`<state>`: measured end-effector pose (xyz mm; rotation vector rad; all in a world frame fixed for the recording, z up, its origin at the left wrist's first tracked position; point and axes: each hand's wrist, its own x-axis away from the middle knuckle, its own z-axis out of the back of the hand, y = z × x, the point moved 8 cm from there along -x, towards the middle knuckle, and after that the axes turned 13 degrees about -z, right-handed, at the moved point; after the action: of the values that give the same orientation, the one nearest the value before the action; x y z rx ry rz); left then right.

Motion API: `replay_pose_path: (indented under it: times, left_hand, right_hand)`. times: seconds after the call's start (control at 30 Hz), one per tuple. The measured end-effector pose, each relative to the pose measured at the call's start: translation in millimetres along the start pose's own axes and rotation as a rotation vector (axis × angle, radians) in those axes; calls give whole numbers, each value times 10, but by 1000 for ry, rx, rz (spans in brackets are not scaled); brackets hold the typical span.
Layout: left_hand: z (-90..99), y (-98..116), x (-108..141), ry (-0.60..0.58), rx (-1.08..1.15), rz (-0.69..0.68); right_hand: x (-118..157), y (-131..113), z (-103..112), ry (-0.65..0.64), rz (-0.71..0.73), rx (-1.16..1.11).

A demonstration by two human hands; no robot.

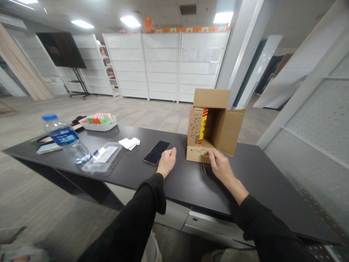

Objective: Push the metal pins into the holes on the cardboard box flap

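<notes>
An open cardboard box [234,129] stands on its side on the dark table, its opening facing me. Its left flap [195,127] is dotted with several small round grey heads, and more dark dots run along the lower flap [193,155]. My right hand [221,166] is at that lower flap, thumb and fingers pinched on what looks like a small screw [206,153]. Just below the flap lie several thin metal screws [203,169]. Beside the black phone [157,152], my left hand [167,162] is closed in a fist; anything inside it is hidden.
On the left are a water bottle [65,137], a clear plastic case [94,165] with a white paper, folded white tissues [129,143] and a white basket [99,126] of colourful packets. A perforated panel [319,109] rises at the right.
</notes>
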<state>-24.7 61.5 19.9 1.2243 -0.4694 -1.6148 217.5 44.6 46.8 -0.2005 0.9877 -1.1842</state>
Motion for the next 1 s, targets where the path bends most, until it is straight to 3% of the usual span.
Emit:
replay_pose_path:
  times: [0.23,0.53,1.0]
  left_hand:
    - [-6,-12,1,-4,-4,-2]
    - [-11,-31,4,-6,-5,3]
    - [-6,-33,4,-1,-2,3]
  right_hand:
    - [-162,14,-70,58,-57,-30]
    - [-132,56,-80,185,-53,-10]
    - [-127,53,-139,164,-21,45]
